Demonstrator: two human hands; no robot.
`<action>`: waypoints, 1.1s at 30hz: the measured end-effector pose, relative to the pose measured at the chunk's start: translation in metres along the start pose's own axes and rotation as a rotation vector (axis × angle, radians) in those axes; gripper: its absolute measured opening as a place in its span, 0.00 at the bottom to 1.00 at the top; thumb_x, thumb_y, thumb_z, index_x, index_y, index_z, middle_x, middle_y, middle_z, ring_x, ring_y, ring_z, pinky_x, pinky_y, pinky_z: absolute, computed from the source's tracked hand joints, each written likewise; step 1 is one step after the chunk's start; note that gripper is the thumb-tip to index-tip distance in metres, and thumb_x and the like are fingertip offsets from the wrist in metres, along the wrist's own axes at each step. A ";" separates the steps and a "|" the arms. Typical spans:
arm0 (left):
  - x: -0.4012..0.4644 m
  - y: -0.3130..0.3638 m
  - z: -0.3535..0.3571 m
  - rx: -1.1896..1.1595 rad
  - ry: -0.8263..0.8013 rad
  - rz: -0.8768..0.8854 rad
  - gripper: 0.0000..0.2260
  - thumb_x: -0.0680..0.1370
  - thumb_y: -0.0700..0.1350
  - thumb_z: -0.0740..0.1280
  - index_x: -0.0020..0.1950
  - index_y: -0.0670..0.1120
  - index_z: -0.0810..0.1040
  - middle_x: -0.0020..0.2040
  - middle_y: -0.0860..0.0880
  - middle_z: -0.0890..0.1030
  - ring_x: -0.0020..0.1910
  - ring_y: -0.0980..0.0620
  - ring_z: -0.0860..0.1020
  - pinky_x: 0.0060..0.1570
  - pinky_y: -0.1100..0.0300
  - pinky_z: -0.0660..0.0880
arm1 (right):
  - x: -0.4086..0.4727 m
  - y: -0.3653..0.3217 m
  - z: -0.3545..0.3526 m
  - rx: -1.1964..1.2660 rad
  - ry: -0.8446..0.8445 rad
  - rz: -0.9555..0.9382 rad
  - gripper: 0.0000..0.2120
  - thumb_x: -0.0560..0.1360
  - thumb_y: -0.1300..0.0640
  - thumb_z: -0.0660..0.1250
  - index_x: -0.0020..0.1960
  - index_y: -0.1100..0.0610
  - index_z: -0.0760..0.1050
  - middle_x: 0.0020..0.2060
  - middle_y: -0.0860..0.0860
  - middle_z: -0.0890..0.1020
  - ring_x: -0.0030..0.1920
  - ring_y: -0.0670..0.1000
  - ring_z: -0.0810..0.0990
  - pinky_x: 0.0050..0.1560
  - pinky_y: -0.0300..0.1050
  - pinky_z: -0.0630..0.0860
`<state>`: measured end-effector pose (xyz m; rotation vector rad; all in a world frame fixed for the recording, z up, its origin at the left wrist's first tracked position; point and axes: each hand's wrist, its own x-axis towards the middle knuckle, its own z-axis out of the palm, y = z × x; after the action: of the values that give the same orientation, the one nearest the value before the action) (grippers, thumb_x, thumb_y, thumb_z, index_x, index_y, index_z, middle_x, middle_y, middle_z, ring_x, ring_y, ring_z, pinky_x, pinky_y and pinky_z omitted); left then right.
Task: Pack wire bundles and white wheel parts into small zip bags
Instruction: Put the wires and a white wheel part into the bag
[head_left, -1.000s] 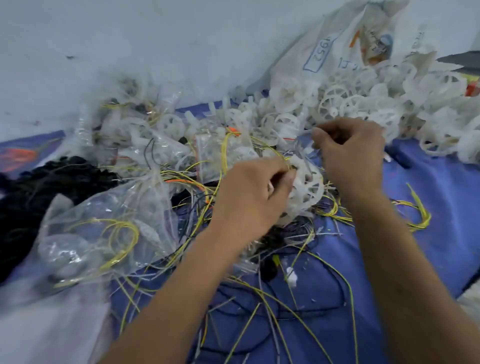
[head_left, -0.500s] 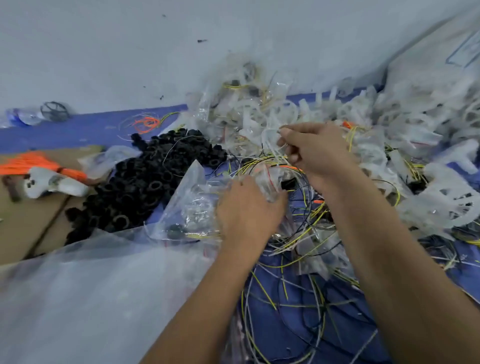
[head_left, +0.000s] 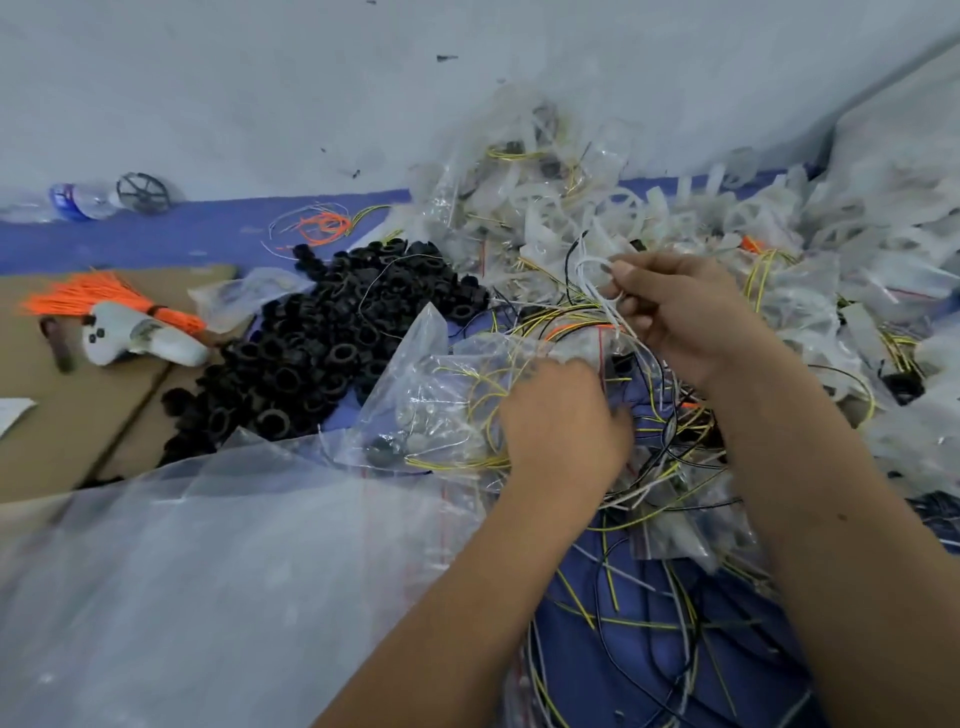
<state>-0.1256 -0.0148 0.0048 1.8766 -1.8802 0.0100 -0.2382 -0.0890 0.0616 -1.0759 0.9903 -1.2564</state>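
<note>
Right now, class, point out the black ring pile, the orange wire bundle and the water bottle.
black ring pile (head_left: 322, 348), head view, pile's middle
orange wire bundle (head_left: 88, 299), head view, fanned strands
water bottle (head_left: 78, 200), head view, label

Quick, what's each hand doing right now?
Left hand: grips the clear zip bag.
Right hand: pinches a white wire.

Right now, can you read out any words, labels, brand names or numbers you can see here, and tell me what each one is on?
No text can be read.
Plastic bottle by the wall: blue label with white marks, too blurred to read.
Clear zip bags: red strip at the seal only, no print visible.
White handheld tool on the cardboard: dark dots, no lettering visible.
</note>
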 end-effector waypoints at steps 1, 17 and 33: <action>0.000 0.001 0.000 0.002 -0.013 0.002 0.16 0.76 0.57 0.69 0.53 0.45 0.78 0.52 0.43 0.78 0.49 0.39 0.81 0.38 0.54 0.65 | 0.001 -0.002 -0.002 -0.029 -0.009 -0.004 0.06 0.80 0.66 0.66 0.45 0.60 0.79 0.34 0.54 0.80 0.28 0.43 0.73 0.25 0.32 0.67; 0.025 -0.052 -0.015 0.034 -0.083 -0.227 0.14 0.77 0.57 0.66 0.43 0.46 0.78 0.39 0.48 0.79 0.42 0.43 0.80 0.34 0.56 0.67 | 0.003 -0.011 -0.022 -0.215 -0.146 -0.027 0.03 0.78 0.68 0.68 0.49 0.63 0.80 0.35 0.55 0.80 0.29 0.47 0.74 0.26 0.35 0.71; 0.043 -0.078 -0.062 -1.019 -0.181 -0.213 0.20 0.80 0.42 0.70 0.28 0.49 0.74 0.30 0.46 0.70 0.26 0.52 0.66 0.24 0.63 0.61 | -0.012 -0.021 0.013 -0.964 -0.308 -0.100 0.05 0.73 0.64 0.75 0.38 0.59 0.84 0.27 0.54 0.83 0.22 0.50 0.77 0.28 0.40 0.74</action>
<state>-0.0293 -0.0393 0.0488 1.3296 -1.3312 -1.0103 -0.2307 -0.0762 0.0847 -2.0014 1.3372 -0.6106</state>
